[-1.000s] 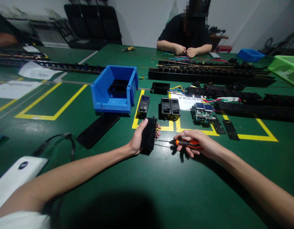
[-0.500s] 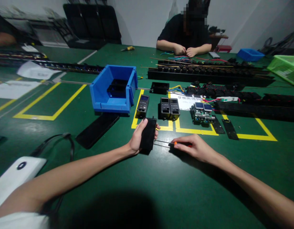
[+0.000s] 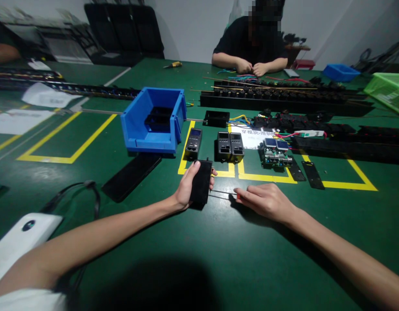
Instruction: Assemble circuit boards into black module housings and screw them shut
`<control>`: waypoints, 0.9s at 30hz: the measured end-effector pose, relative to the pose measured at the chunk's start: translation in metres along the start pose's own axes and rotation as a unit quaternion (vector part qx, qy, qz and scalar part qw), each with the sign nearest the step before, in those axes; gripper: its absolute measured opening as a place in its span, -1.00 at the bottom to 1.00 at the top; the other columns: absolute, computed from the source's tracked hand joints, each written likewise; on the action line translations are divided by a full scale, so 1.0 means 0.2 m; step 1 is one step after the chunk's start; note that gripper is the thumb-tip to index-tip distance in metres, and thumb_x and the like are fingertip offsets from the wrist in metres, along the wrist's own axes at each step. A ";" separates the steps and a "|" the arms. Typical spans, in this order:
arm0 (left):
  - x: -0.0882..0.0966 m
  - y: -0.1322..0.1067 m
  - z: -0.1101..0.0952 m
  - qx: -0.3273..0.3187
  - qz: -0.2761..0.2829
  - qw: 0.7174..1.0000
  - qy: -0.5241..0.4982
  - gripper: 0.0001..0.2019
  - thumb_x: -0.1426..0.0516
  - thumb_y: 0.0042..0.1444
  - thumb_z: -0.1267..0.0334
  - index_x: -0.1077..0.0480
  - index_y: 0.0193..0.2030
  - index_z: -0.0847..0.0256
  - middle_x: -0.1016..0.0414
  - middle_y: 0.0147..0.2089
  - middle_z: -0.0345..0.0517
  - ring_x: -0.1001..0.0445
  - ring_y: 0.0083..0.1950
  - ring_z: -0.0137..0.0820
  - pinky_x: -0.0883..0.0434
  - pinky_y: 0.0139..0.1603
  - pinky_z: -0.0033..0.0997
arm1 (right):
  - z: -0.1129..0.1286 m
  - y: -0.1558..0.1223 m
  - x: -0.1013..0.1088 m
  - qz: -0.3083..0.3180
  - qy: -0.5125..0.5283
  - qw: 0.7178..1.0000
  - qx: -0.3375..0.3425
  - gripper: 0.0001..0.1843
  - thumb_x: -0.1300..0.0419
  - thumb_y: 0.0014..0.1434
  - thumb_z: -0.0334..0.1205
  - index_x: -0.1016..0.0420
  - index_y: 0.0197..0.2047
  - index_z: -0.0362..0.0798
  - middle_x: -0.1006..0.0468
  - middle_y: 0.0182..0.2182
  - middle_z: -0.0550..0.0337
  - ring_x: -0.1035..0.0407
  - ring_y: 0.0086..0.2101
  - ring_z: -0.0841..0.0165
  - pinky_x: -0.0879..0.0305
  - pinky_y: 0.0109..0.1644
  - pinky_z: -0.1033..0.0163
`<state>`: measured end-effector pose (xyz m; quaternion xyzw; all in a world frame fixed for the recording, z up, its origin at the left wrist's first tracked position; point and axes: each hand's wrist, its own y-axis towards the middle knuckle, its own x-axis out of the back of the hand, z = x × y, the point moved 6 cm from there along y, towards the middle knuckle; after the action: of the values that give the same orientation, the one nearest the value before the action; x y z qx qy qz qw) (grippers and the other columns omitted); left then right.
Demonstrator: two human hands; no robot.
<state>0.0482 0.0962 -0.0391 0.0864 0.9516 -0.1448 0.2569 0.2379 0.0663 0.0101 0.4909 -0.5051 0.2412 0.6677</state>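
My left hand (image 3: 185, 185) is closed round a flat black plastic module housing (image 3: 201, 183), its thumb along the near face and fingertips showing at the right edge. From the right, my right hand (image 3: 266, 199) pinches the orange handle of a screwdriver (image 3: 223, 192). Its thin metal shaft points left and its tip meets the lower right side of the housing. The shaft's shadow lies on the table just below. Beyond the hands stand a finished-looking black module (image 3: 193, 142) with a small screen and two black module cases (image 3: 230, 146) side by side.
A blue bin (image 3: 150, 144) holds black parts at the left, with a black phone (image 3: 131, 177) before it. Circuit boards with screens (image 3: 275, 152) and black plates (image 3: 312, 175) lie right. A white power bank (image 3: 24, 237) with a cable is near left. A co-worker (image 3: 251, 47) sits opposite.
The fingers of my right hand have shifted their grip on the screwdriver handle, the hand rolling slightly. My left hand and the housing stay in place.
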 end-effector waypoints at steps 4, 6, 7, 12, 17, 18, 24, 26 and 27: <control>0.01 0.00 0.01 0.006 0.004 1.000 0.009 -0.45 0.04 0.25 -0.17 -0.44 -0.14 0.35 -0.44 -0.36 -0.02 -0.42 -0.40 -0.43 -0.41 -0.36 -0.46 | 0.02 0.00 0.01 -0.009 -0.028 0.999 0.031 -0.76 -0.13 0.32 -0.32 -0.54 -0.04 -0.24 -0.39 -0.61 0.25 -0.18 -0.59 0.46 0.02 -0.49 0.25; 0.01 0.01 0.01 0.009 0.007 1.000 0.008 -0.45 0.04 0.24 -0.18 -0.45 -0.15 0.35 -0.44 -0.36 -0.03 -0.42 -0.41 -0.43 -0.41 -0.37 -0.46 | 0.00 0.00 0.01 -0.006 0.033 0.999 -0.016 -0.75 -0.14 0.31 -0.27 -0.56 -0.03 -0.19 -0.42 -0.60 0.23 -0.20 -0.59 0.47 -0.01 -0.49 0.27; 0.01 0.01 0.01 0.009 0.008 1.000 0.005 -0.45 0.04 0.24 -0.17 -0.46 -0.15 0.34 -0.44 -0.36 -0.03 -0.42 -0.41 -0.44 -0.41 -0.38 -0.47 | -0.02 0.00 0.01 0.002 0.089 0.994 -0.060 -0.74 -0.15 0.30 -0.23 -0.58 -0.05 -0.16 -0.46 -0.57 0.21 -0.24 -0.58 0.46 -0.05 -0.48 0.29; 0.01 0.01 0.01 0.017 0.011 1.000 -0.008 -0.43 0.04 0.23 -0.19 -0.47 -0.17 0.35 -0.44 -0.38 -0.04 -0.42 -0.42 -0.44 -0.39 -0.38 -0.47 | -0.15 -0.03 -0.07 0.037 0.480 0.768 -0.423 -0.52 -0.05 0.31 0.08 -0.58 -0.11 -0.17 -0.60 -0.46 0.06 -0.32 -0.60 0.43 -0.20 -0.52 0.31; 0.01 0.00 -0.01 0.002 0.005 1.000 -0.005 -0.43 0.05 0.24 -0.19 -0.47 -0.17 0.35 -0.44 -0.40 -0.04 -0.42 -0.42 -0.43 -0.38 -0.40 -0.48 | -0.16 -0.06 -0.13 0.046 0.656 0.538 -0.527 -0.52 -0.08 0.28 0.08 -0.51 -0.09 -0.21 -0.64 -0.33 -0.07 -0.35 -0.62 0.48 -0.16 -0.59 0.38; 0.01 0.00 -0.01 0.001 0.002 1.000 -0.003 -0.44 0.04 0.24 -0.17 -0.46 -0.17 0.35 -0.45 -0.39 -0.03 -0.42 -0.42 -0.43 -0.38 -0.40 -0.48 | -0.16 -0.07 -0.14 0.069 0.661 0.533 -0.523 -0.55 -0.12 0.26 0.07 -0.51 -0.13 -0.20 -0.64 -0.34 -0.06 -0.32 -0.65 0.50 -0.08 -0.63 0.39; -0.01 -0.01 -0.02 -0.017 -0.002 1.000 -0.014 -0.53 -0.05 0.21 -0.13 -0.41 -0.14 0.32 -0.48 -0.21 0.01 -0.43 -0.39 -0.45 -0.42 -0.34 -0.43 | -0.14 -0.08 -0.14 0.185 0.598 0.649 -0.432 -0.54 -0.19 0.21 0.12 -0.47 -0.40 -0.16 -0.26 -0.71 0.39 0.01 -0.71 0.62 0.20 -0.62 0.41; -0.01 -0.01 -0.02 -0.014 0.002 1.000 -0.014 -0.53 -0.05 0.21 -0.14 -0.41 -0.14 0.31 -0.48 -0.21 0.00 -0.43 -0.40 -0.45 -0.42 -0.35 -0.43 | -0.15 -0.07 -0.13 0.191 0.546 0.711 -0.401 -0.57 -0.19 0.22 0.11 -0.55 -0.29 -0.15 -0.29 -0.68 0.38 -0.06 -0.66 0.58 0.12 -0.58 0.41; -0.01 -0.01 -0.02 -0.016 0.004 1.000 -0.015 -0.53 -0.05 0.21 -0.14 -0.40 -0.14 0.31 -0.48 -0.21 0.00 -0.43 -0.40 -0.46 -0.42 -0.35 -0.44 | -0.15 -0.06 -0.12 0.189 0.521 0.738 -0.386 -0.57 -0.18 0.23 0.10 -0.59 -0.23 -0.14 -0.38 -0.63 0.33 -0.15 -0.62 0.56 0.03 -0.55 0.41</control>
<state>0.0477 0.0960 -0.0346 0.0839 0.9496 -0.1296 0.2727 0.2520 0.0932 -0.0166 -0.1164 -0.2108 0.3652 0.8993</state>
